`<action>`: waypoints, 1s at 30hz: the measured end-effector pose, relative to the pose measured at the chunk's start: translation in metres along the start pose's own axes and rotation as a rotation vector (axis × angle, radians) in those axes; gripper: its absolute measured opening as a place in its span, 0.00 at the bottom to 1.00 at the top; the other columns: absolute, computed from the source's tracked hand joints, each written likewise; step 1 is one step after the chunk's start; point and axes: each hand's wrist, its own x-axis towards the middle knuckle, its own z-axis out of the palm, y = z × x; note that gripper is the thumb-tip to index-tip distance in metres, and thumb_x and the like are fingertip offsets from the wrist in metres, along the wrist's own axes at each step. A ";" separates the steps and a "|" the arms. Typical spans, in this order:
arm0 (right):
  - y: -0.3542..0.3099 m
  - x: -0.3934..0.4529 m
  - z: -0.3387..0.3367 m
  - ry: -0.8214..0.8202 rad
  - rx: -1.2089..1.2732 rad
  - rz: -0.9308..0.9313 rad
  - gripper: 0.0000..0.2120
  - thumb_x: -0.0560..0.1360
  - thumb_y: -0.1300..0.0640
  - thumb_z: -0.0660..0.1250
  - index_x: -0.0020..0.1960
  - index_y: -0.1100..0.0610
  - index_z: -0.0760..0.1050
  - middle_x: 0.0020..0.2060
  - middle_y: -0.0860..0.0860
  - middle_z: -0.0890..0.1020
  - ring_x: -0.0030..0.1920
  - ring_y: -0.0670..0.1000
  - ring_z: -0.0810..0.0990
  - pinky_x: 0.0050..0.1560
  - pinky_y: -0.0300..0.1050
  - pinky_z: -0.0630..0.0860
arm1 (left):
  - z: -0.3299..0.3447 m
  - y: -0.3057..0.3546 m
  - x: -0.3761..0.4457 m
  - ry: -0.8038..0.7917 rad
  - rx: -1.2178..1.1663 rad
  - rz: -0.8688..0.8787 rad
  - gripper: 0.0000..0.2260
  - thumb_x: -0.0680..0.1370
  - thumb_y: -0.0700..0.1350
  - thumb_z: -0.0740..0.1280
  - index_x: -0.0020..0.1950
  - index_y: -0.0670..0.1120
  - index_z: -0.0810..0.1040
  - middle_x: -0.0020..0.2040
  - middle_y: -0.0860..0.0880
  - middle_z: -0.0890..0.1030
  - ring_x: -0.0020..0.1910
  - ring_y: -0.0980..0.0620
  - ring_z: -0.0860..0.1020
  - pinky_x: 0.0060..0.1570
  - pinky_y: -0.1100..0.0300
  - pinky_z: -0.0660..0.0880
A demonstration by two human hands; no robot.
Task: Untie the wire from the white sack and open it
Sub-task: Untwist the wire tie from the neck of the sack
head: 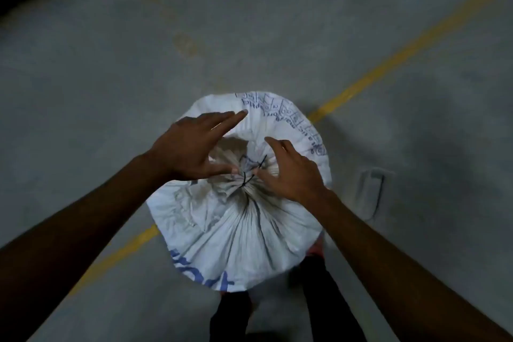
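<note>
A full white sack (244, 230) with blue print stands upright on the floor, seen from above. Its mouth is gathered into a bunch and tied with a thin black wire (251, 173), whose ends stick out of the knot. My left hand (191, 144) hovers over the left side of the bunch, fingers spread, thumb tip touching the cloth beside the wire. On the right side, my right hand (291, 169) has its fingers apart and its thumb tip touching the wire. Neither hand clearly grips anything.
The sack stands on a grey concrete floor (111, 64) with a yellow painted line (388, 61) running diagonally under it. My dark trouser legs (319, 300) are just below the sack. A faint rectangular mark (372, 189) lies on the floor to the right.
</note>
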 end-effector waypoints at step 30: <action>-0.023 0.022 0.232 0.806 0.770 0.539 0.09 0.69 0.67 0.76 0.47 0.58 0.85 0.41 0.43 0.81 0.46 0.52 0.84 0.52 0.57 0.81 | 0.149 -0.057 0.106 -0.484 0.298 0.525 0.18 0.76 0.71 0.66 0.63 0.69 0.81 0.68 0.66 0.79 0.81 0.47 0.59 0.77 0.40 0.50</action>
